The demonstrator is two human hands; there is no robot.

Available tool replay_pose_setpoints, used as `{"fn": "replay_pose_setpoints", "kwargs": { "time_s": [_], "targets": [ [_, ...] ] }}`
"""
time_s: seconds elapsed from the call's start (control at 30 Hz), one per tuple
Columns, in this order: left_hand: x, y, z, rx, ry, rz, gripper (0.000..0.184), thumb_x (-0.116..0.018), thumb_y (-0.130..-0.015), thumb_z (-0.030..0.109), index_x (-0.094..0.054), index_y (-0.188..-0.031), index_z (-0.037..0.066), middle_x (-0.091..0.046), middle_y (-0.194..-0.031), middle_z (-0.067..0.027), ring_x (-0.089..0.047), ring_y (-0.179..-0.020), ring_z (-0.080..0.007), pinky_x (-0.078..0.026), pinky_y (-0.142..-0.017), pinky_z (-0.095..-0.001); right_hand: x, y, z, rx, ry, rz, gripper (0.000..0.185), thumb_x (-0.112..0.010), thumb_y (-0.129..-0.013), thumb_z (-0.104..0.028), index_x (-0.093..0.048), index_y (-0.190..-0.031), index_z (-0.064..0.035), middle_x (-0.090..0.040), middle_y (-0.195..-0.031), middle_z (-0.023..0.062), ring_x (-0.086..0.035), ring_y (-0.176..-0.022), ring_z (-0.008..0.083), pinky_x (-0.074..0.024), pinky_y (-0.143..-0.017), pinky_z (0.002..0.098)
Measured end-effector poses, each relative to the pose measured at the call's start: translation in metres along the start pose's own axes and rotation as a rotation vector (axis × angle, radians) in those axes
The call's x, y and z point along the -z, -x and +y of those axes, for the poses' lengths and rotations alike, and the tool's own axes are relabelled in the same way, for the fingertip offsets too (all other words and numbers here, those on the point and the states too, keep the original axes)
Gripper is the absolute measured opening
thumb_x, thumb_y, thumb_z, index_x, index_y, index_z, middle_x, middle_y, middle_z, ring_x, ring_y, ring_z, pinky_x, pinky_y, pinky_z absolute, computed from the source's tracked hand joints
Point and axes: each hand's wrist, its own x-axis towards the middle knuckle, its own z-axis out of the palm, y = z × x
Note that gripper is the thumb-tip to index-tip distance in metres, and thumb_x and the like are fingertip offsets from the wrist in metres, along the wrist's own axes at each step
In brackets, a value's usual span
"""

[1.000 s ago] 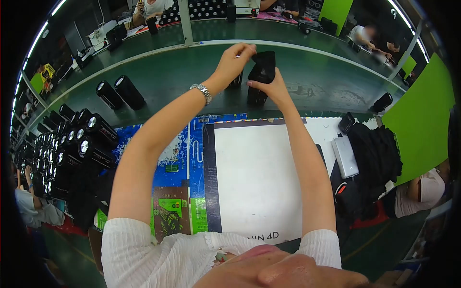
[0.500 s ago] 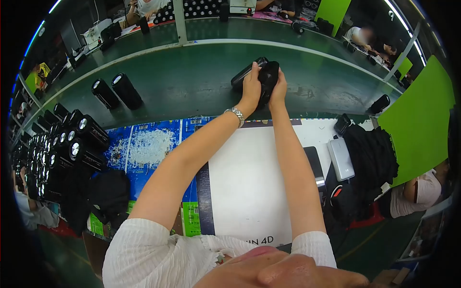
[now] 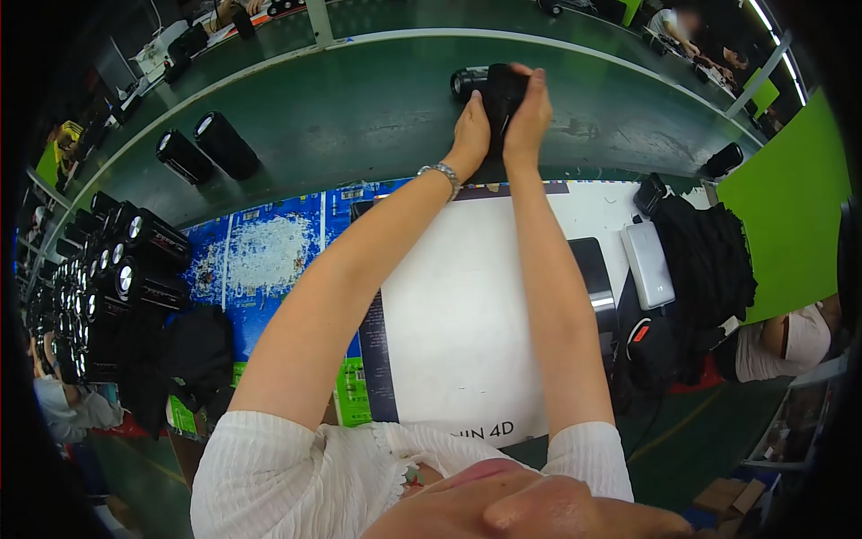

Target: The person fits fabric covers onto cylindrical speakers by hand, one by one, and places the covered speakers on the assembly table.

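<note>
At arm's length over the green bench, my left hand [image 3: 470, 136] and my right hand [image 3: 530, 117] are closed from both sides on a dark, soft-looking black cloth item [image 3: 505, 99]. Its exact shape is partly hidden by my fingers. Just beyond my left fingertips lies a black cylindrical speaker [image 3: 467, 83], its round end facing left. Whether the speaker touches or enters the cloth item cannot be made out. A metal-band watch or bracelet [image 3: 442, 177] is on my left wrist.
Two black cylindrical speakers [image 3: 224, 145] stand on the bench at left, with many more [image 3: 135, 260] crowded below. At right are a white power bank-like box [image 3: 647, 265], a black cloth pile [image 3: 705, 260] and a green panel [image 3: 799, 216]. Other people work across the bench.
Both hands have moved farther up in the view with the black cloth item. The speaker beside them now shows its round end to the left. The whole view has tilted slightly.
</note>
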Motion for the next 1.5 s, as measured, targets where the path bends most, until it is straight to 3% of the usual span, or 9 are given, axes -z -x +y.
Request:
{"fn": "replay_pose_setpoints", "kwargs": {
  "time_s": [0.1, 0.3, 0.4, 0.47, 0.77, 0.93, 1.07, 1.3, 1.5],
  "targets": [
    [0.006, -0.013, -0.012, 0.072, 0.131, -0.102, 0.064, -0.025, -0.099, 0.048, -0.055, -0.12, -0.005, -0.056, -0.124, -0.0205, -0.049, -0.121, -0.0303, -0.033, -0.102, -0.0336, 0.0, 0.003, 0.005, 0.203, 0.271, 0.048, 0.032, -0.056, -0.094, -0.027, -0.057, -0.107, 0.0018, -0.061, -0.102, 0.0117, -0.056, -0.098, 0.0195, -0.0419, -0.089, 0.0298],
    [0.021, -0.018, 0.045, -0.018, 0.519, -0.184, 0.063, -0.026, -0.099, 0.052, -0.06, -0.114, 0.001, -0.059, -0.119, -0.0138, -0.049, -0.119, -0.0212, -0.031, -0.103, -0.0347, 0.013, 0.003, 0.004, 0.259, 0.346, -0.034, 0.054, -0.07, -0.084, -0.026, -0.044, -0.119, 0.0057, -0.057, -0.11, 0.0177, -0.056, -0.103, 0.0236, -0.0436, -0.088, 0.0309],
    [0.007, -0.028, 0.067, 0.115, 0.575, -0.25, 0.065, -0.032, -0.095, 0.059, -0.064, -0.099, 0.003, -0.066, -0.093, -0.0108, -0.062, -0.087, -0.0187, -0.046, -0.081, -0.0305, 0.018, -0.012, -0.012, -0.254, -0.343, 0.031, 0.046, -0.051, -0.095, -0.036, -0.048, -0.114, 0.0057, -0.06, -0.105, 0.0144, -0.057, -0.1, 0.0215, -0.0449, -0.085, 0.0303],
    [-0.009, -0.035, 0.059, 0.308, 0.612, -0.349, 0.065, -0.037, -0.091, 0.063, -0.064, -0.089, 0.004, -0.064, -0.073, -0.0059, -0.059, -0.06, -0.017, -0.049, -0.062, -0.0292, 0.028, -0.018, -0.008, -0.357, -0.177, 0.083, 0.047, -0.043, -0.097, -0.041, -0.052, -0.107, 0.0045, -0.061, -0.1, 0.0131, -0.058, -0.095, 0.0205, -0.0453, -0.083, 0.0305],
    [0.01, 0.008, 0.104, -0.019, 0.351, -0.12, 0.066, -0.028, -0.097, 0.053, -0.065, -0.091, 0.0, -0.063, -0.079, -0.006, -0.059, -0.078, -0.0159, -0.045, -0.073, -0.0265, 0.008, -0.027, -0.004, -0.476, -0.616, -0.176, 0.035, -0.049, -0.093, -0.04, -0.062, -0.096, -0.0077, -0.065, -0.089, 0.0056, -0.063, -0.082, 0.018, -0.0491, -0.076, 0.0313],
    [0.038, -0.016, 0.063, 0.289, 0.496, -0.069, 0.067, -0.024, -0.097, 0.052, -0.067, -0.099, 0.002, -0.067, -0.089, -0.0107, -0.062, -0.081, -0.0209, -0.045, -0.078, -0.0313, -0.021, -0.016, 0.027, -0.651, -0.644, -0.18, 0.033, -0.051, -0.092, -0.037, -0.062, -0.101, -0.0073, -0.066, -0.091, 0.0057, -0.064, -0.079, 0.0181, -0.0501, -0.075, 0.0283],
    [0.004, -0.007, 0.025, -0.163, 0.032, 0.313, 0.069, -0.023, -0.096, 0.053, -0.065, -0.091, 0.0, -0.066, -0.086, -0.0182, -0.061, -0.078, -0.0334, -0.044, -0.08, -0.0379, -0.007, -0.012, 0.036, -0.505, -0.512, -0.088, 0.037, -0.046, -0.094, -0.035, -0.062, -0.104, -0.0037, -0.066, -0.097, 0.0056, -0.063, -0.088, 0.0187, -0.048, -0.081, 0.029],
    [0.021, -0.001, 0.066, -0.085, 0.144, 0.317, 0.073, -0.024, -0.096, 0.056, -0.068, -0.083, -0.002, -0.067, -0.072, -0.0138, -0.063, -0.071, -0.0264, -0.045, -0.072, -0.0366, -0.027, 0.006, 0.018, -0.598, -0.54, -0.007, 0.051, -0.036, -0.097, -0.044, -0.062, -0.105, -0.0011, -0.065, -0.102, 0.0086, -0.06, -0.093, 0.0185, -0.0447, -0.086, 0.0294],
    [0.083, 0.0, 0.083, -0.067, 0.312, 0.12, 0.064, -0.037, -0.095, 0.055, -0.067, -0.08, 0.001, -0.066, -0.074, -0.0045, -0.06, -0.065, -0.0113, -0.047, -0.063, -0.0234, -0.045, 0.021, 0.014, -0.37, 0.148, -0.319, 0.063, -0.031, -0.097, -0.051, -0.055, -0.122, 0.0015, -0.06, -0.116, 0.0138, -0.056, -0.106, 0.0223, -0.0399, -0.094, 0.0315]
  ]
}}
